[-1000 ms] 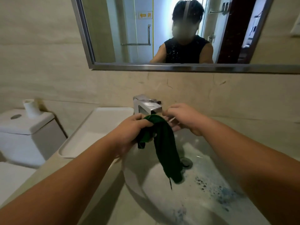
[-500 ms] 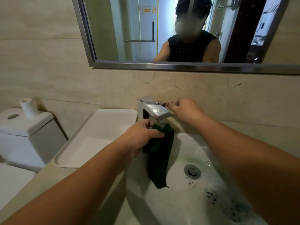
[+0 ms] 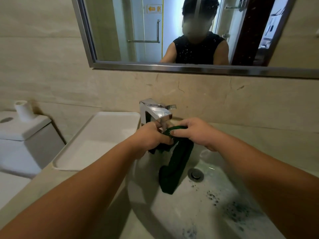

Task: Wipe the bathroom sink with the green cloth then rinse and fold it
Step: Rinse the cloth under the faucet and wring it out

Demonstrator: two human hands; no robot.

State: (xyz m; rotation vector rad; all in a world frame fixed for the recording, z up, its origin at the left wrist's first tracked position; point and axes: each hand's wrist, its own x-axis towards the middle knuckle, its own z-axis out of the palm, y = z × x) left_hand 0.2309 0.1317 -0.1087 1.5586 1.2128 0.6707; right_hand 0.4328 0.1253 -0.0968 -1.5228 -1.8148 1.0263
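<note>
Rinsing stage, with the cloth held under the tap. Your right hand (image 3: 195,131) has left the lever (image 3: 170,106) behind the tap (image 3: 155,112) and returned to the green cloth (image 3: 177,163), so both hands now hold it. Your left hand (image 3: 151,137) curls round the bunched end just below the spout, and your right hand pinches the top fold beside it. The rest hangs below the tap into the sink (image 3: 189,213), its tip near the drain (image 3: 196,174). The lever was probably just turned, though running water cannot be confirmed. Wiping appears finished, rinsing is starting, and folding remains.
</note>
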